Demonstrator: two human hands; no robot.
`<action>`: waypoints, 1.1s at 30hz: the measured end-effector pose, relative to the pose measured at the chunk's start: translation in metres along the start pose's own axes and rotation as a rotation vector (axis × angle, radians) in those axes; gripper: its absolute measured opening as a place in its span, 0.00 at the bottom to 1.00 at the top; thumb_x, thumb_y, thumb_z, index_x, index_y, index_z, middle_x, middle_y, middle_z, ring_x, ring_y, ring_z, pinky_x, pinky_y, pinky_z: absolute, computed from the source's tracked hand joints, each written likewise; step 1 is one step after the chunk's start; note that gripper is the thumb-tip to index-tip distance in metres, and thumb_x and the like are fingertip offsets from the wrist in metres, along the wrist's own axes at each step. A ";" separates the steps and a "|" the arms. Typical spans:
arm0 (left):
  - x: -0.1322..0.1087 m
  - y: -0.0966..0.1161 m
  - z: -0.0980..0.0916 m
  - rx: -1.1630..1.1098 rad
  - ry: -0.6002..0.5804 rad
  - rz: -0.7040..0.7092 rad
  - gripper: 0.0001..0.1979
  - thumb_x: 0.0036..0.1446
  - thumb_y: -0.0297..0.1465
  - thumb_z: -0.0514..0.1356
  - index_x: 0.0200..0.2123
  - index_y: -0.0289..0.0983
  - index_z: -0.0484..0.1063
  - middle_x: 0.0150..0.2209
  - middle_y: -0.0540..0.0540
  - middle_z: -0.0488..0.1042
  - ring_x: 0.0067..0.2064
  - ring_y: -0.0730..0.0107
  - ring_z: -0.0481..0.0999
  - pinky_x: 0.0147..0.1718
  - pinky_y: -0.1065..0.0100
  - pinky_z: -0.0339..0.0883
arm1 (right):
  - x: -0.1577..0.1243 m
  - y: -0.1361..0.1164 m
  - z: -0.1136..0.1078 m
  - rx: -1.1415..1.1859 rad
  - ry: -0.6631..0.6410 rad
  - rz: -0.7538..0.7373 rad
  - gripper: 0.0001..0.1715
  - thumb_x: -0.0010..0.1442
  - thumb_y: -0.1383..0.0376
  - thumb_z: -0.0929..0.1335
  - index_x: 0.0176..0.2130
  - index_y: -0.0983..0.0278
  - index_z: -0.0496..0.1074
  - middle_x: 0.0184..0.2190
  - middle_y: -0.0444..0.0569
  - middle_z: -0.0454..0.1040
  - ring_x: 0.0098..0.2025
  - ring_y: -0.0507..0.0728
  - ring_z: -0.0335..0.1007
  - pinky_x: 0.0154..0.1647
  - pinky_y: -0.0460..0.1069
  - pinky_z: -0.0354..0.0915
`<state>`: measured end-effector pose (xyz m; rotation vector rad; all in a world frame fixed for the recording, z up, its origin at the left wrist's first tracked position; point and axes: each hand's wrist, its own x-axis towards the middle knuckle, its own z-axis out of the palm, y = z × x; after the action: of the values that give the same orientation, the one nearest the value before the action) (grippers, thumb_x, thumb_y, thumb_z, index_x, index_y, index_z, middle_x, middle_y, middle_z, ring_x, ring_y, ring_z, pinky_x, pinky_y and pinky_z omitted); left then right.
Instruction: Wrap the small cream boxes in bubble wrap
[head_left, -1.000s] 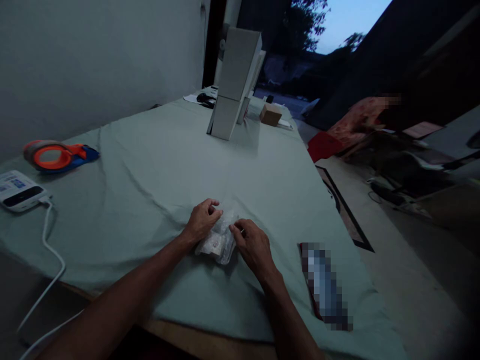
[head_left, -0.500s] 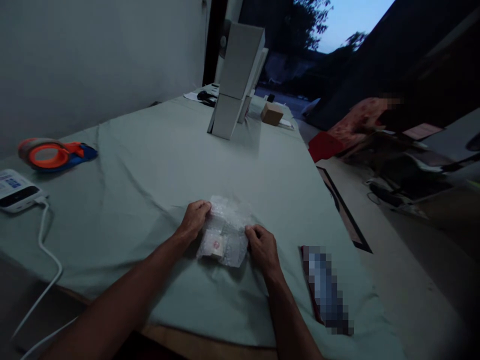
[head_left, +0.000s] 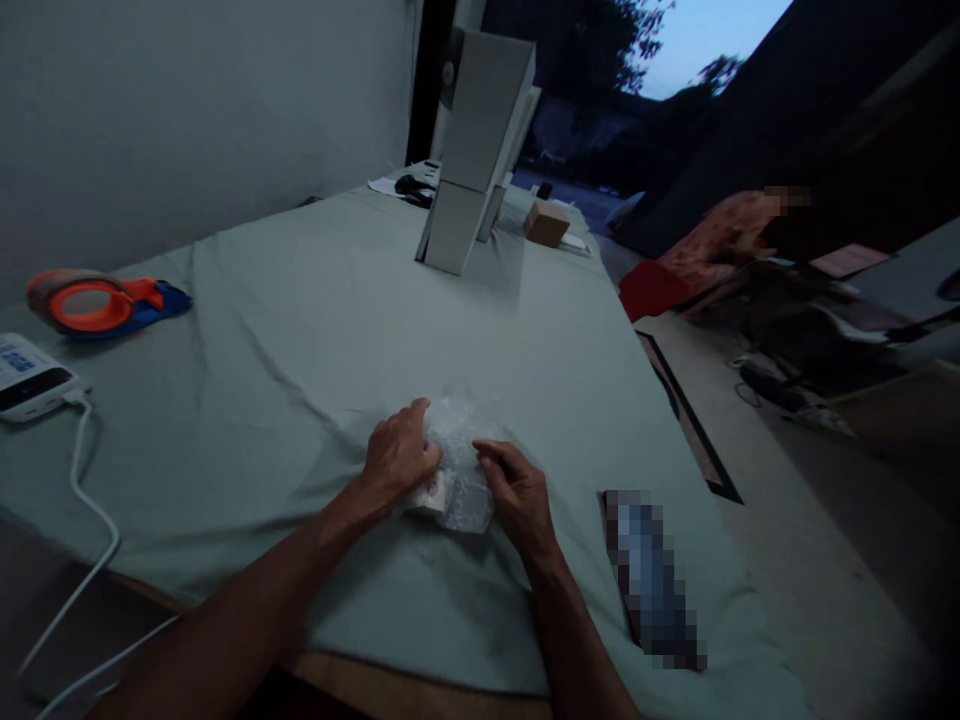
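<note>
A sheet of clear bubble wrap (head_left: 459, 432) lies on the cloth-covered table in front of me, crumpled at its far side. A small pale box (head_left: 430, 497) with a faint red mark sits at its near left, partly covered by my hand. My left hand (head_left: 397, 455) is closed on the left part of the wrap, its thumb reaching over it above the box. At the right edge is my right hand (head_left: 519, 492), index finger and thumb a little apart, fingertips at the wrap. Whether they press on it I cannot tell.
An orange and blue tape dispenser (head_left: 109, 303) and a white device (head_left: 34, 378) with a cable lie left. Tall white boxes (head_left: 484, 120) and a brown carton (head_left: 546, 223) stand farther back. A blurred flat item (head_left: 651, 575) is at right. Another person (head_left: 716, 245) sits beyond.
My left hand has moved right, over the wrap and part of the box. My right hand's fingertips have shifted slightly inward and loosened. The wrap looks narrower and more bunched.
</note>
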<state>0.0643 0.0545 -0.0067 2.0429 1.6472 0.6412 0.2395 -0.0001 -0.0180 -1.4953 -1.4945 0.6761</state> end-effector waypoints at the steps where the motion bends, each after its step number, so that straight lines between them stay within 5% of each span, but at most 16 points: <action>1: 0.004 -0.005 -0.002 -0.063 -0.015 -0.047 0.25 0.51 0.26 0.56 0.55 0.35 0.65 0.33 0.45 0.75 0.37 0.61 0.74 0.39 0.65 0.65 | 0.001 0.002 -0.001 -0.017 0.006 0.015 0.15 0.58 0.62 0.63 0.41 0.62 0.77 0.38 0.50 0.77 0.40 0.56 0.71 0.43 0.50 0.66; 7: 0.021 -0.039 -0.018 -0.177 0.026 -0.135 0.20 0.50 0.23 0.53 0.48 0.34 0.69 0.25 0.51 0.72 0.27 0.70 0.71 0.28 0.71 0.62 | 0.004 0.022 -0.006 -0.213 0.001 0.058 0.18 0.59 0.63 0.60 0.41 0.65 0.76 0.38 0.52 0.78 0.39 0.57 0.73 0.43 0.52 0.68; 13: 0.020 -0.042 -0.016 -0.115 0.122 -0.109 0.20 0.52 0.23 0.53 0.49 0.35 0.70 0.32 0.46 0.76 0.36 0.65 0.74 0.39 0.66 0.65 | 0.002 0.014 -0.011 -0.429 0.095 0.021 0.17 0.57 0.66 0.62 0.43 0.63 0.77 0.46 0.54 0.72 0.45 0.59 0.70 0.49 0.56 0.66; 16: 0.018 -0.034 -0.019 -0.120 0.164 -0.071 0.18 0.54 0.24 0.53 0.49 0.35 0.70 0.38 0.43 0.76 0.40 0.64 0.74 0.43 0.65 0.66 | 0.000 -0.006 -0.018 -0.474 0.142 -0.150 0.16 0.60 0.63 0.63 0.44 0.62 0.76 0.48 0.55 0.71 0.49 0.61 0.69 0.51 0.58 0.65; 20: 0.008 -0.020 -0.030 -0.146 0.140 0.112 0.17 0.57 0.25 0.52 0.49 0.37 0.71 0.42 0.44 0.77 0.44 0.63 0.74 0.46 0.65 0.66 | -0.005 -0.024 -0.017 -0.372 -0.126 -0.314 0.19 0.63 0.59 0.65 0.52 0.60 0.70 0.50 0.54 0.73 0.53 0.60 0.68 0.55 0.58 0.63; 24: -0.009 -0.008 -0.041 -0.014 -0.079 0.277 0.22 0.58 0.24 0.50 0.55 0.38 0.67 0.47 0.42 0.77 0.50 0.60 0.72 0.52 0.61 0.63 | -0.010 -0.029 -0.016 -0.356 -0.277 -0.285 0.26 0.59 0.59 0.69 0.55 0.63 0.68 0.43 0.53 0.76 0.45 0.60 0.71 0.49 0.58 0.65; 28: -0.025 -0.007 -0.052 0.028 -0.175 0.248 0.21 0.64 0.32 0.47 0.58 0.38 0.64 0.43 0.40 0.78 0.46 0.58 0.75 0.46 0.61 0.64 | -0.022 -0.047 -0.026 -0.229 -0.471 -0.277 0.16 0.60 0.65 0.68 0.49 0.59 0.73 0.37 0.46 0.77 0.41 0.55 0.72 0.47 0.52 0.65; 33: -0.040 -0.012 -0.066 0.168 -0.278 0.147 0.16 0.65 0.37 0.49 0.44 0.41 0.74 0.29 0.46 0.77 0.32 0.61 0.75 0.33 0.65 0.63 | -0.053 -0.066 -0.028 -0.175 -0.849 -0.246 0.11 0.59 0.66 0.69 0.44 0.57 0.76 0.40 0.44 0.78 0.44 0.55 0.71 0.51 0.52 0.62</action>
<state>0.0081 0.0205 0.0353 2.2703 1.4420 0.2552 0.2254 -0.0651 0.0415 -1.1512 -2.3765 1.1283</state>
